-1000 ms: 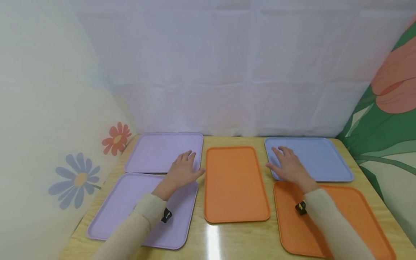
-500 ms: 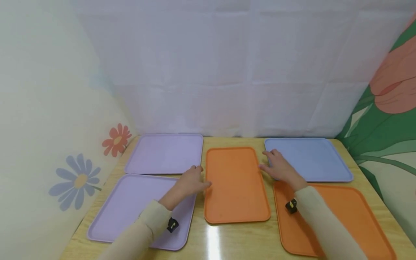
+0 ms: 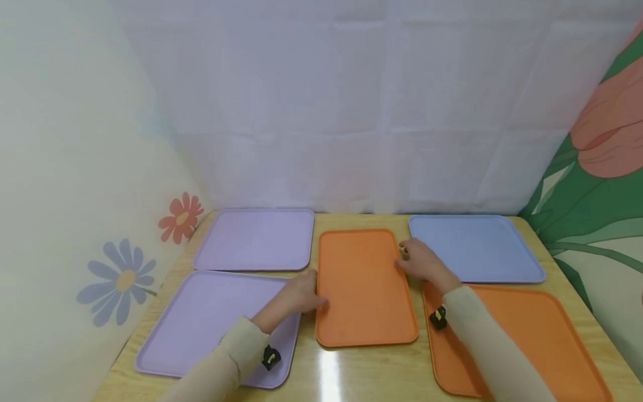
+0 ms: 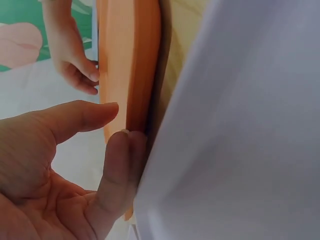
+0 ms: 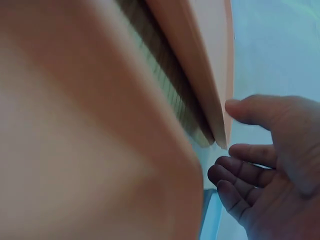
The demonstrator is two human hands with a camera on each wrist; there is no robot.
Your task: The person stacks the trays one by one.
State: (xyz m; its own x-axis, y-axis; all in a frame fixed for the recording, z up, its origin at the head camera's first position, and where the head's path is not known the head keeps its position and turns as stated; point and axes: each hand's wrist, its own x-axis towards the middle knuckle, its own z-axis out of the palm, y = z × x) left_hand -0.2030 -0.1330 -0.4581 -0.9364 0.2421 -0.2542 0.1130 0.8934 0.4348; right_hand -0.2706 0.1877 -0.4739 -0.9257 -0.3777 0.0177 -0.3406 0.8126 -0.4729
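1 orange tray (image 3: pixel 366 290) lies mid-row on the table (image 3: pixel 372 374), its 2 long edges now within grasp: both hands have moved in. The left hand (image 3: pixel 295 296) has thumb and fingers parted at one rim; the right hand (image 3: pixel 424 261) curves loosely, holding nothing.

Blue tray (image 3: pixel 482 245) at back right, white cloth (image 3: pixel 351 100) behind, wooden table (image 3: pixel 382 374)

Side trays (image 3: pixel 211 318) leave narrow table strips (image 3: pixel 421 318) flanking the middle orange tray (image 3: pixel 366 287).
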